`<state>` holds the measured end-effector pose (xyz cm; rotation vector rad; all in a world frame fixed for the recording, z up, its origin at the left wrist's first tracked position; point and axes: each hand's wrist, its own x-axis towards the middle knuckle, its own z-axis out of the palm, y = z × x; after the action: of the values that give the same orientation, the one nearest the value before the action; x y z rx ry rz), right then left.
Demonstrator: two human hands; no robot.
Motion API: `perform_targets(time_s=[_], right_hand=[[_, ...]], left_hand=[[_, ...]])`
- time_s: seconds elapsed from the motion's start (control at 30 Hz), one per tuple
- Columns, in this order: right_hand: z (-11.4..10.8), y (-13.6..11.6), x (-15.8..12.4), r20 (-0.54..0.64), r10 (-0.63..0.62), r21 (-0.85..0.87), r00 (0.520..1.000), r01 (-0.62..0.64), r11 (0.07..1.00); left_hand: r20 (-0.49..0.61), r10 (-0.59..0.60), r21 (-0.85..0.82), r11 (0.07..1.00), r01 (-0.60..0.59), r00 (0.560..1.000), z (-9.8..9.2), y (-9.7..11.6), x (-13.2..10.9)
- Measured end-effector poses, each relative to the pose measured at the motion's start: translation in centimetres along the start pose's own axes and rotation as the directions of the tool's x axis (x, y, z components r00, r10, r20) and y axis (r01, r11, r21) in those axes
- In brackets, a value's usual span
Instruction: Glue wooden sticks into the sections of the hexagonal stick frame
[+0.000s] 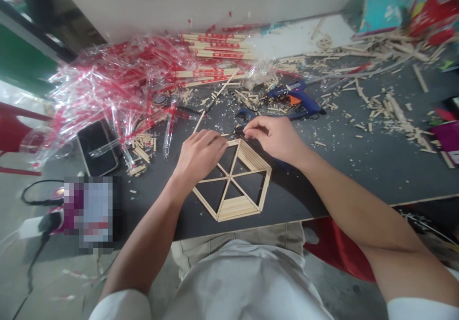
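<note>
A hexagonal frame of pale wooden sticks (240, 207) lies flat near the table's front edge, with spokes meeting at its centre and filled strips in two sections. My left hand (201, 153) rests over its upper left side, fingers bent and close together; what they hold, if anything, is hidden. A thin stick (199, 122) sticks out beyond that hand. Just above the frame's top corner is my right hand (269, 136), thumb and forefinger pinched; anything between them is too small to name. Dark scissors (245, 114) lie partly behind it.
A blue glue gun (303, 97) lies beyond my right hand. Red and clear wrappers (118, 81) are heaped at the left, near chopstick bundles (222, 52) and a phone (98, 148). Cut stick pieces (394, 112) litter the right side.
</note>
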<state>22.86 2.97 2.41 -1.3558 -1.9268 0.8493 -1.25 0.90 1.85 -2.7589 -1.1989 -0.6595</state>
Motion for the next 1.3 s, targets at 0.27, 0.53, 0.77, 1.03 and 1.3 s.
perform_targets(time_s=[0.27, 0.53, 0.77, 1.03, 1.3], right_hand=[[0.0, -0.7, -0.3, -0.056, -0.021, -0.031, 0.998, 0.019, 0.999], [-0.4, -0.7, -0.3, -0.067, -0.068, -0.098, 0.995, 0.062, 0.993], [0.1, 0.0, -0.2, 0.000, -0.126, -0.008, 0.992, 0.126, 0.992], [0.4, 0.2, -0.3, -0.084, -0.074, 0.115, 0.994, 0.083, 0.990], [-0.3, 0.0, -0.2, -0.097, -0.182, -0.035, 0.979, 0.179, 0.983]], left_hand=[[-0.049, -0.331, -0.140, 0.936, 0.322, 0.942, -0.3, -0.8, -0.1], [-0.066, -0.396, -0.197, 0.905, 0.377, 0.916, -0.2, -1.0, -0.2], [-0.091, -0.410, -0.215, 0.898, 0.384, 0.907, -0.4, -1.7, -0.3], [-0.109, -0.413, -0.234, 0.895, 0.381, 0.904, -0.5, -2.1, -0.4], [-0.082, -0.429, -0.261, 0.880, 0.396, 0.900, -0.6, -1.8, -0.2]])
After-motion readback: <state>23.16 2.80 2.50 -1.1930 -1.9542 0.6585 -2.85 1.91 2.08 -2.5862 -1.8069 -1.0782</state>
